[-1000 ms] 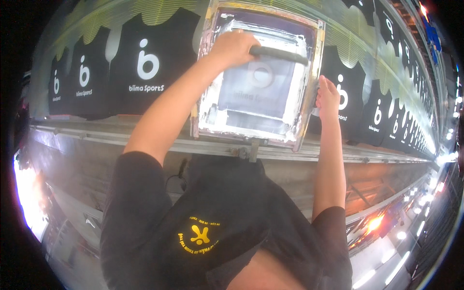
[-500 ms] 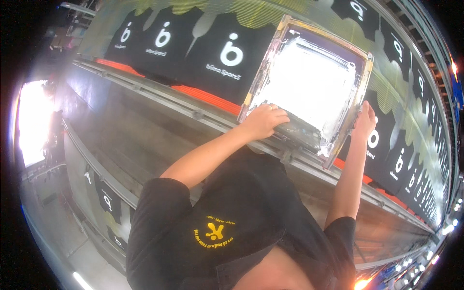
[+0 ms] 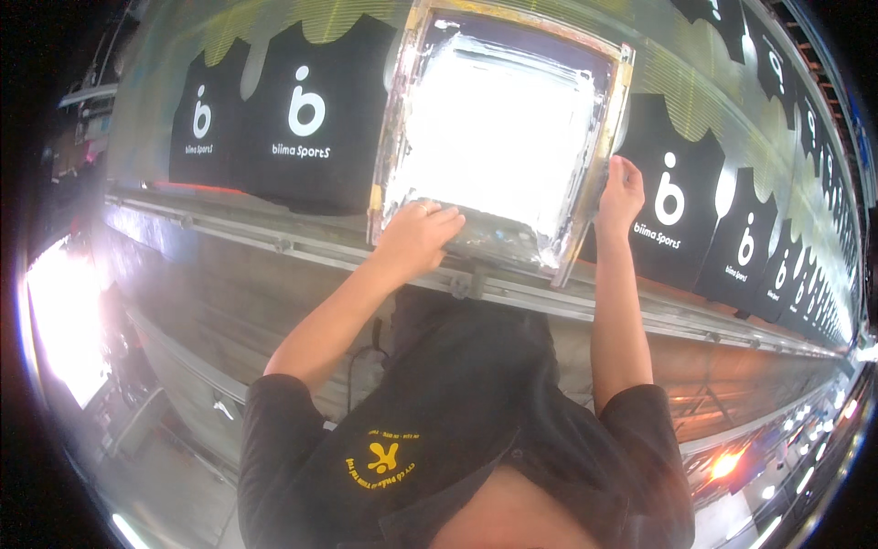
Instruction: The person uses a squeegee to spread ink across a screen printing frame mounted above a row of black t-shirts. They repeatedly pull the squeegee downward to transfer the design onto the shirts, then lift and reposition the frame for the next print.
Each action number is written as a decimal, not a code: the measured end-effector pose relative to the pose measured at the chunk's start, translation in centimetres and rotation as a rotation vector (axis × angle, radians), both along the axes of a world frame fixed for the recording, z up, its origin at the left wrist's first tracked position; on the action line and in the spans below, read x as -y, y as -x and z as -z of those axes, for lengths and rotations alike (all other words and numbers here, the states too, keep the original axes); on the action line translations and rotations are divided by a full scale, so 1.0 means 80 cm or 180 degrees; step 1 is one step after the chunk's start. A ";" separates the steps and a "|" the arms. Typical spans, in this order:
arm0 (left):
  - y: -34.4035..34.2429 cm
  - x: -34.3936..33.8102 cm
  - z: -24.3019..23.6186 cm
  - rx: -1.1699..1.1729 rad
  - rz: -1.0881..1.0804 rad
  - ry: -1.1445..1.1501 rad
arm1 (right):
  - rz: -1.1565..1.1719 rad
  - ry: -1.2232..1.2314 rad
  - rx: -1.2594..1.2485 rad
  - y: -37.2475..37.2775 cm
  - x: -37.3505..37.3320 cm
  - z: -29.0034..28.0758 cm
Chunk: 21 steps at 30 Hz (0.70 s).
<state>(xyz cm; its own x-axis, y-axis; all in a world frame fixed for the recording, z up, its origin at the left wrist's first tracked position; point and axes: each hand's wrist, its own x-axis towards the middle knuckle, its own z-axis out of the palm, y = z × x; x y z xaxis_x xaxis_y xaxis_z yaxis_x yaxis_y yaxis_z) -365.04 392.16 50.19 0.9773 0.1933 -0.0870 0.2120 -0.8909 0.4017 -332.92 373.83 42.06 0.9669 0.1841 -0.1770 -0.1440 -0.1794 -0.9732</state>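
The person's left hand is curled, fingers nearly closed, over the left end of a grey squeegee at the near side of the screen frame, apparently to keep the bar level, while the right hand has bent fingers closed on the frame's right edge, likely to steady it. From where I'm watching, white ink fills most of the frame, which lies over the long surface between printed black shirt panels, set in a row behind a metal rail.
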 end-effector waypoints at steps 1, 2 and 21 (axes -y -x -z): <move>-0.004 -0.008 -0.011 -0.0310 0.0031 0.0186 | 0.0036 0.0171 0.0156 -0.001 -0.001 0.006; -0.007 -0.013 -0.022 -0.0629 0.0045 0.0389 | -0.0044 0.0282 0.0090 0.009 -0.007 -0.010; -0.300 -0.239 -0.022 -0.0048 0.0030 -0.0857 | -0.0899 0.1313 0.2919 -0.052 -0.133 -0.097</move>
<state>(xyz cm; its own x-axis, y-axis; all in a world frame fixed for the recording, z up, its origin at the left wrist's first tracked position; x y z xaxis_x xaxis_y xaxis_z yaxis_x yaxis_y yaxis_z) -341.06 411.27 51.95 0.9781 0.2023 -0.0482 0.2073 -0.9672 0.1468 -328.74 384.49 49.81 0.6932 0.5166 0.5026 0.7181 -0.4348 -0.5435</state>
